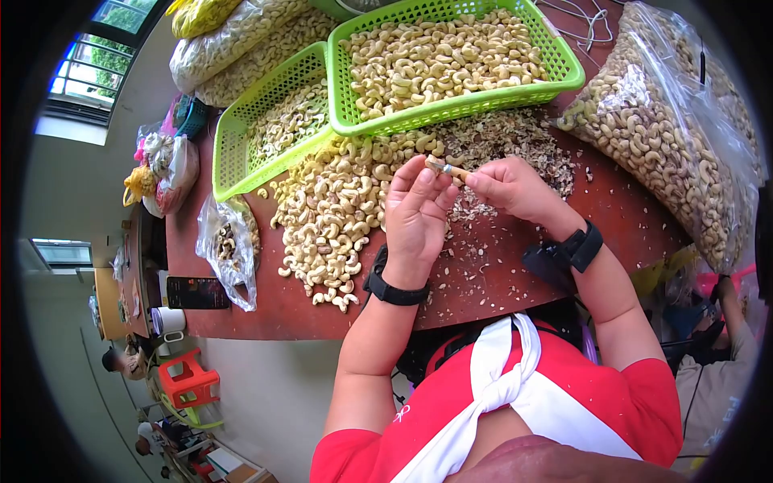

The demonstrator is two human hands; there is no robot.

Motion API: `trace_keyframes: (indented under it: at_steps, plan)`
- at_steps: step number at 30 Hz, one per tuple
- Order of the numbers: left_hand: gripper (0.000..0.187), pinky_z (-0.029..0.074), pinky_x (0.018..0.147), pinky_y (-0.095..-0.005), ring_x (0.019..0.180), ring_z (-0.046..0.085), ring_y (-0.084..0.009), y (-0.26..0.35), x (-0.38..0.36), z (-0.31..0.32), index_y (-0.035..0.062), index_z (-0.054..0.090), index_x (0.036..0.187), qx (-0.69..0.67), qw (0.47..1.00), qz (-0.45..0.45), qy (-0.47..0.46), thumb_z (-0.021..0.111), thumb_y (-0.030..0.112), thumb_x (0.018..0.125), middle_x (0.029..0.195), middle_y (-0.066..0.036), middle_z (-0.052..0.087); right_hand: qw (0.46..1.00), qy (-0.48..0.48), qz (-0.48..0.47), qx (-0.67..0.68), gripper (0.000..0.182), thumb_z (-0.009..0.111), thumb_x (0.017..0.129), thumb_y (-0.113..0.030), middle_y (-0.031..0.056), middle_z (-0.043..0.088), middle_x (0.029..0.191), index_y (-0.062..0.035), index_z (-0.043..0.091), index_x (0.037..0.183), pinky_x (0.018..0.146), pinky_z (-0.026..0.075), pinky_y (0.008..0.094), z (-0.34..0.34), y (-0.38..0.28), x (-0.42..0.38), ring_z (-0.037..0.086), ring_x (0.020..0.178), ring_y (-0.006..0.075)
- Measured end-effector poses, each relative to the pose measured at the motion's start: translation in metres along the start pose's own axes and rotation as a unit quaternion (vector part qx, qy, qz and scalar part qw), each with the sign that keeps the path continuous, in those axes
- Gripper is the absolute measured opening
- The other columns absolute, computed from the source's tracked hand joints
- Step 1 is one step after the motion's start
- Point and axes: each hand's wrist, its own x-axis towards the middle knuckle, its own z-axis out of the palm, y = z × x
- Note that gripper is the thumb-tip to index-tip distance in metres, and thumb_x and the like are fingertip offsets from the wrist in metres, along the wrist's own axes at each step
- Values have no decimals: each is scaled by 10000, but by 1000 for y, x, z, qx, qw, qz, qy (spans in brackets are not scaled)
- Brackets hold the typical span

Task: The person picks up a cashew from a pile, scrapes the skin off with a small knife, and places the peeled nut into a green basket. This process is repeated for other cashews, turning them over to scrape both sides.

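My right hand (515,190) is closed round the wooden handle of a small knife (456,171), its short metal end pointing left. Facing it, my left hand (415,208) is raised palm up, thumb and fingertips pinching what looks like a cashew nut, mostly hidden by the fingers and the knife tip. Below and left of the hands, a loose pile of cashew nuts (330,217) lies on the red-brown table (499,298). Under and behind my right hand spreads a heap of peeled skin scraps (515,138).
Two green baskets, one full of cashews (459,105) and one partly filled (233,153), stand behind the pile. A big clear bag of cashews (644,121) leans at the right. A small plastic bag (233,249) and a phone (197,293) lie left. Other people are in the background.
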Motion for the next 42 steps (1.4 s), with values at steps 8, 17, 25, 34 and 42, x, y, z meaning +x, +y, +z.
trace_keyframes:
  at_steps: [8, 17, 25, 34, 42]
  plan:
    - [224, 498, 709, -312, 864, 553, -189, 0, 0, 4, 69, 516, 998, 13, 1000, 15, -22, 512, 13, 782, 939, -79, 563, 1000, -18, -7, 16, 354, 498, 817, -307, -58, 402, 479, -44, 522, 582, 387, 266, 196, 1, -4, -3, 330, 438, 20]
    - [199, 503, 721, -349, 919, 540, -212, 1, 0, 1, 83, 541, 968, -10, 998, 25, -54, 516, 24, 780, 946, -67, 566, 998, -43, -12, 44, 341, 504, 816, -304, -63, 399, 492, -52, 526, 588, 398, 255, 190, 0, -5, -4, 314, 443, 19]
    - [177, 514, 719, -364, 928, 535, -218, 1, -2, 3, 89, 545, 940, 23, 996, 61, -62, 525, 29, 775, 955, -77, 559, 999, -17, -36, 12, 329, 516, 810, -303, -66, 409, 500, -33, 557, 626, 410, 271, 190, 2, -6, -4, 336, 469, 13]
    - [152, 514, 718, -346, 935, 532, -231, -5, -3, 7, 70, 529, 911, 22, 998, 65, -12, 532, 18, 769, 949, -82, 556, 999, 6, -40, 32, 349, 499, 821, -308, -70, 375, 494, -58, 496, 577, 388, 238, 187, 5, -5, -3, 299, 449, 14]
    - [201, 521, 685, -356, 884, 546, -195, 2, 0, 4, 71, 542, 949, 0, 999, 40, -33, 540, 5, 760, 919, -69, 562, 999, -10, -44, -13, 342, 503, 819, -298, -66, 376, 479, -38, 532, 600, 392, 257, 203, 2, -6, -4, 308, 449, 19]
